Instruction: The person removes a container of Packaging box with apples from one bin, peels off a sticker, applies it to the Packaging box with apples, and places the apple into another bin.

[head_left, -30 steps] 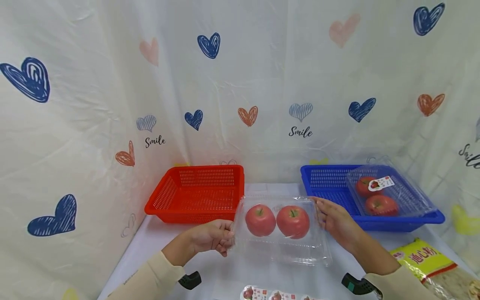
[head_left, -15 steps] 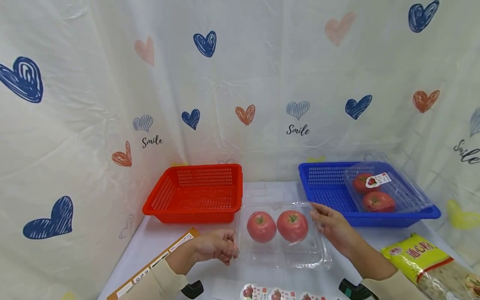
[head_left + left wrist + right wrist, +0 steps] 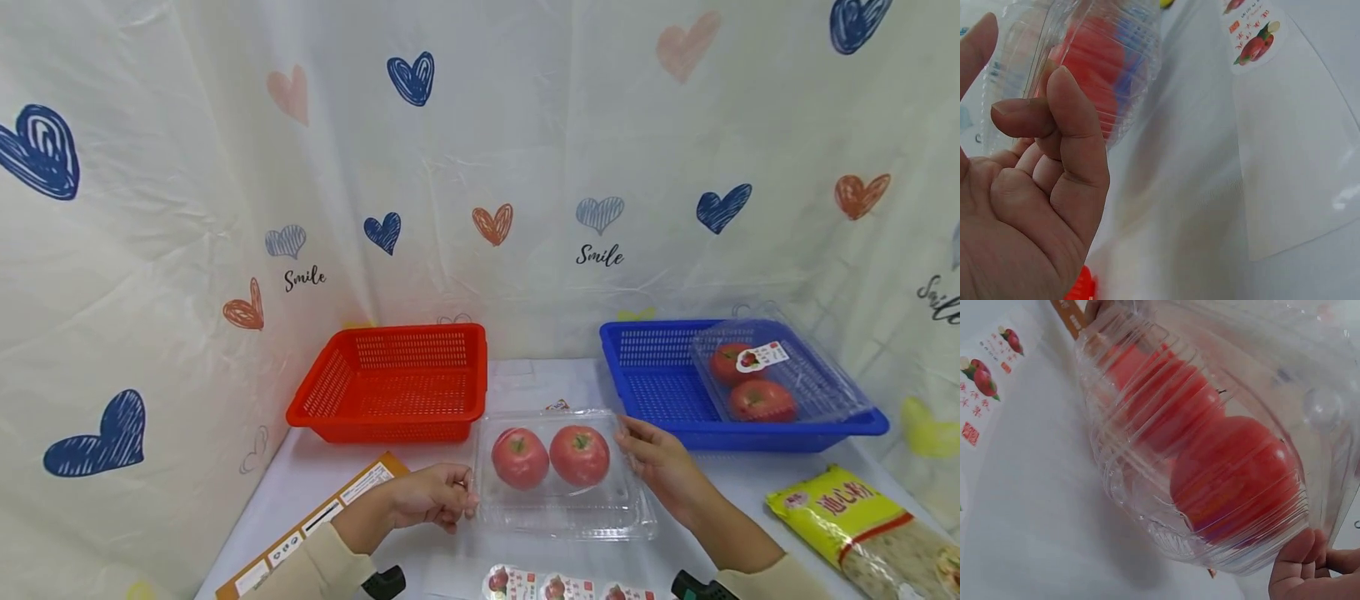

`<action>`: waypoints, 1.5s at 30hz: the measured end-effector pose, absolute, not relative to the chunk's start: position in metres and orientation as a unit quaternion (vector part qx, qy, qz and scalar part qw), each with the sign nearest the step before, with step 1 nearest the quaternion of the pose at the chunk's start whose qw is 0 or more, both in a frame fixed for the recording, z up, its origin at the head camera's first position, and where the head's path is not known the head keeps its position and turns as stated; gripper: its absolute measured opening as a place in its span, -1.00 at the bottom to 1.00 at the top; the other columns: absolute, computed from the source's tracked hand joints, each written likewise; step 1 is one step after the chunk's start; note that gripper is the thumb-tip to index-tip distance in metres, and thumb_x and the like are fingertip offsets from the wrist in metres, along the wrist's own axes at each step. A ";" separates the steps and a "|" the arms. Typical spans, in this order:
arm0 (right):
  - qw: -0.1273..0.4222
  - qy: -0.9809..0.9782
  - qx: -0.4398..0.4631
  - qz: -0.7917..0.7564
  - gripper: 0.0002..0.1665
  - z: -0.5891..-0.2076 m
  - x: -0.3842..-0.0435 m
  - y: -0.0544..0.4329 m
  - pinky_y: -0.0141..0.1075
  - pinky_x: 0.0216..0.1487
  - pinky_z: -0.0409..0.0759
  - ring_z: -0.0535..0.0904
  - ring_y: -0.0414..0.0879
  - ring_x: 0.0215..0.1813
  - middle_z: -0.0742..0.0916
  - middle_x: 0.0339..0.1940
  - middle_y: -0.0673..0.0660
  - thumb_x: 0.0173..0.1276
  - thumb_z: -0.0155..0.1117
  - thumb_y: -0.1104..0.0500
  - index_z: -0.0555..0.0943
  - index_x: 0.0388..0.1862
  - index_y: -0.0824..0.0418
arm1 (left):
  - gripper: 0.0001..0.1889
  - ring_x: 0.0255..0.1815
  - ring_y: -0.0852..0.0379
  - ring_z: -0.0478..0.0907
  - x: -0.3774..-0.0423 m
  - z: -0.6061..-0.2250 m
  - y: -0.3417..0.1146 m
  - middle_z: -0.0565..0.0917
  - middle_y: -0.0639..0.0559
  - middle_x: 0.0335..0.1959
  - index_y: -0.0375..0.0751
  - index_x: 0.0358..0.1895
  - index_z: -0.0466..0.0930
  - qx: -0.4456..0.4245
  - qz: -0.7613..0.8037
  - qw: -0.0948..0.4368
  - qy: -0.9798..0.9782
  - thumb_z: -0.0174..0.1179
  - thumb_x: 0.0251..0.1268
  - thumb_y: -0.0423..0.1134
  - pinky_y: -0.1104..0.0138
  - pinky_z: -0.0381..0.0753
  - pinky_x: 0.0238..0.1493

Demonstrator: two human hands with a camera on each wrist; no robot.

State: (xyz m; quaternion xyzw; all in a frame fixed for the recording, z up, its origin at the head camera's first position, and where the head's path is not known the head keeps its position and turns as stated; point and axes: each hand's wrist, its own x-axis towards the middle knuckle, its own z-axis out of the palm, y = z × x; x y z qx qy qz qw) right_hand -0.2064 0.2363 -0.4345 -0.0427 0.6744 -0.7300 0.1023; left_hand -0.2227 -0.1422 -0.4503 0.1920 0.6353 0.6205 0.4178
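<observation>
Between both hands is a clear plastic clamshell container [image 3: 562,521] with two red apples [image 3: 521,458] inside, side by side. It appears tilted and a little above the white table. My left hand [image 3: 431,497] pinches its left edge; in the left wrist view, the thumb and index finger of that hand [image 3: 1041,181] are at the plastic rim. My right hand [image 3: 663,471] grips the right edge near the far corner. The right wrist view shows its fingertips [image 3: 1300,553] pinching the rim, with an apple [image 3: 1235,481] behind the ribbed wall.
A red basket [image 3: 412,432] stands at back left. At back right, a blue basket [image 3: 652,433] bears another clamshell [image 3: 825,400] with two apples and a label. A yellow food bag [image 3: 840,508] lies right, apple stickers [image 3: 517,582] in front, an orange-brown strip [image 3: 322,517] at left.
The container has been lowered slightly in the head view, held by both hands throughout. The left forearm has shifted down, uncovering the orange-brown strip. A small colourful scrap now shows behind the container.
</observation>
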 end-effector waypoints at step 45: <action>0.054 0.653 -0.010 -0.755 -0.07 -0.483 -0.222 0.230 -0.53 0.02 0.44 0.02 0.09 0.39 0.05 0.51 0.36 0.34 0.18 0.37 -0.11 0.53 0.45 | -0.77 -0.57 0.18 0.29 -0.237 -0.479 -0.129 0.39 0.09 -0.59 -0.16 -0.22 0.38 0.165 0.648 0.398 0.627 0.23 0.29 -0.16 0.40 0.55 -0.37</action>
